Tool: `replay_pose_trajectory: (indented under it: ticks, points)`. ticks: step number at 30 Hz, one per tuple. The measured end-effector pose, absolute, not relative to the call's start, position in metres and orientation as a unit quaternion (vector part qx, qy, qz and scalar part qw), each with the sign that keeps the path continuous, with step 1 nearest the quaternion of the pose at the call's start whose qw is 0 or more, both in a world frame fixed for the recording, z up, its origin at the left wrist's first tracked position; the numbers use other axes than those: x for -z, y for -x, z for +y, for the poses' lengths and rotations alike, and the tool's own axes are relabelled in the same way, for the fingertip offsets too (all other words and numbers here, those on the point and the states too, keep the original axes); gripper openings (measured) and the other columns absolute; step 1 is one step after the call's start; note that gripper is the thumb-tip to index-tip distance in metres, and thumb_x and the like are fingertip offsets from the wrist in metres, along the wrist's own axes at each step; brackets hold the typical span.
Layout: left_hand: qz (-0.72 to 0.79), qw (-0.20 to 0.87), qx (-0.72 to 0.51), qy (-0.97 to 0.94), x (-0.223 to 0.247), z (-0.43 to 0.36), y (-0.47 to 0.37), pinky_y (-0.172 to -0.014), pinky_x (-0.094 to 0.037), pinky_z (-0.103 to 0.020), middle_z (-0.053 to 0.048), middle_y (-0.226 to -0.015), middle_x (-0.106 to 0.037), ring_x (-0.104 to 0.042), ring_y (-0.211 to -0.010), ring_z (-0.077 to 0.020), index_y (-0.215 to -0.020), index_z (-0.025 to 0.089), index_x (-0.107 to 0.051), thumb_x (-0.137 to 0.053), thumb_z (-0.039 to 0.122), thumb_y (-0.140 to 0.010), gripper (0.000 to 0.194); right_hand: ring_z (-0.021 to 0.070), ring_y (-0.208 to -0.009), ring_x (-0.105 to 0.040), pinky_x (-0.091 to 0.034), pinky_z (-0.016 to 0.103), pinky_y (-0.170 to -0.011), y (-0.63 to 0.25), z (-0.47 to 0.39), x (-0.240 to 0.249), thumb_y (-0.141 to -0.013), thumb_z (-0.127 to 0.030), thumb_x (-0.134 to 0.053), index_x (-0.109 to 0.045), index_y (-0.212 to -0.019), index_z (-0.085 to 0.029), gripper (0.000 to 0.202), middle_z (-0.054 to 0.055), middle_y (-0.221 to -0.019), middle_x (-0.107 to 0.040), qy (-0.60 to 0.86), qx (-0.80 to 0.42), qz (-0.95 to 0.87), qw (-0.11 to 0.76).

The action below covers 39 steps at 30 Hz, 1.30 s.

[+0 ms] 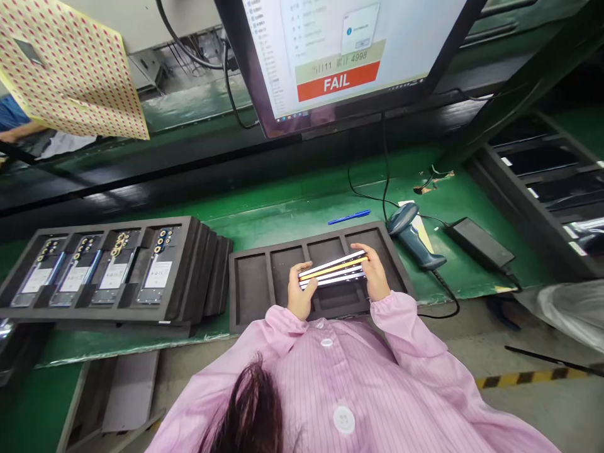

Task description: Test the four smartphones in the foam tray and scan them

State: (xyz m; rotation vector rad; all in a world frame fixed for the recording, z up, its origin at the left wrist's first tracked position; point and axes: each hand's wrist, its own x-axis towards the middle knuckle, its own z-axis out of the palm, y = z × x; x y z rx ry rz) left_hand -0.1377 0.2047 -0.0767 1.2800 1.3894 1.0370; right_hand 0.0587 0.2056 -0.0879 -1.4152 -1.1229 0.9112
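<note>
Several thin phone-like units (333, 269), stacked edge-up with one orange edge among silvery ones, are held between my two hands. My left hand (301, 292) grips their left end, with the thumb in front and fingers behind. At the right end my right hand (375, 275) closes round them. Beneath lies a dark foam tray (251, 286) with four compartments; its left one shows bare, while my hands and the units partly cover the others.
Stacked foam trays (182, 270) with phone units stand at left. A blue pen (349, 218), barcode scanner (415, 236) and black adapter (480, 243) lie behind and right. The monitor (337, 82) shows FAIL. More trays (523, 189) sit far right; cables cross the bench.
</note>
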Motion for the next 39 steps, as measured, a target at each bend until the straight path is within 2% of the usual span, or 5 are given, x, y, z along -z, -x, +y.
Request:
replay_pose_trajectory:
  ticks: [6,14,23,29,39]
  points:
    - [0.583,0.481,-0.439,-0.486,0.082,0.199,0.125,-0.098,-0.037,-0.032,-0.007,-0.111,-0.062,-0.054,-0.109,-0.0183,-0.096,0.019,-0.056,-0.048,0.038,-0.081,0.026,0.0209,-0.085,-0.058,-0.044,0.036,-0.079,-0.063,0.218,0.074,-0.065,-0.037,-0.055,-0.057,-0.089,-0.02,0.03,0.007,-0.098,-0.065,0.653,-0.44,-0.439,0.433]
    - [0.578,0.47,-0.434,-0.506,0.077,0.198,0.127,-0.097,-0.037,-0.034,-0.007,-0.111,-0.062,-0.054,-0.109,-0.019,-0.091,0.02,-0.056,-0.048,0.039,-0.08,0.023,0.0193,-0.076,-0.058,-0.044,0.036,-0.074,-0.06,0.234,0.069,-0.053,-0.026,-0.054,-0.054,-0.082,-0.019,0.03,0.004,-0.08,-0.065,0.681,-0.467,-0.372,0.424]
    - [0.554,0.481,-0.44,-0.518,0.082,0.199,0.129,-0.096,-0.037,-0.035,-0.007,-0.112,-0.061,-0.054,-0.108,-0.0191,-0.093,0.019,-0.056,-0.05,0.034,-0.081,0.02,0.0235,-0.095,-0.058,-0.044,0.041,-0.085,-0.06,0.236,0.067,-0.048,-0.027,-0.064,-0.053,-0.09,-0.02,0.044,0.007,-0.094,-0.063,0.676,-0.483,-0.38,0.407]
    - [0.549,0.482,-0.446,-0.517,0.088,0.201,0.13,-0.096,-0.038,-0.034,-0.006,-0.11,-0.062,-0.055,-0.106,-0.0182,-0.095,0.02,-0.057,-0.05,0.033,-0.081,0.02,0.0247,-0.116,-0.048,-0.039,0.042,-0.095,-0.072,0.232,0.061,-0.047,-0.02,-0.061,-0.047,-0.103,-0.024,0.059,0.009,-0.114,-0.058,0.603,-0.562,-0.369,0.429]
    - [0.545,0.47,-0.444,-0.534,0.092,0.2,0.131,-0.095,-0.038,-0.034,-0.006,-0.11,-0.062,-0.055,-0.105,-0.0178,-0.099,0.02,-0.057,-0.05,0.031,-0.082,0.022,0.0271,-0.12,-0.045,-0.037,0.045,-0.097,-0.063,0.231,0.065,-0.049,-0.021,-0.06,-0.039,-0.116,-0.023,0.07,0.013,-0.125,-0.05,0.673,-0.489,-0.411,0.373]
